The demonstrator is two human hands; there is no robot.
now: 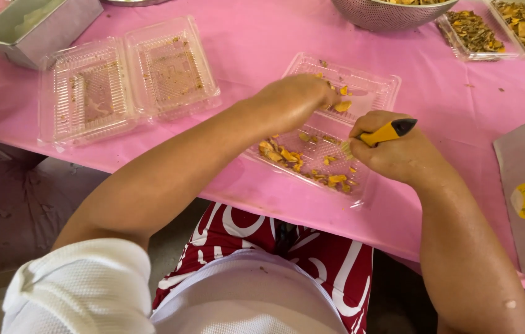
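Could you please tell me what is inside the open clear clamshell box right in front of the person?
The clamshell box holds small yellow-orange pieces, mostly in its near half. The left hand and the right hand, gripping a yellow-handled tool, cover the middle, so anything beneath them is hidden.

Looks like a small food-prep or packing spot, not a home kitchen. A pink plastic cover (256, 43) is lying over the desk, clear clamshell trays (120, 80) are sitting open at upper left, a metal colander (386, 15) and filled trays of dried yellow-brown bits (498, 28) are crowding the upper right, and steel tubs (33, 28) are standing at the edges. Bare concrete floor (21, 210) is showing below.
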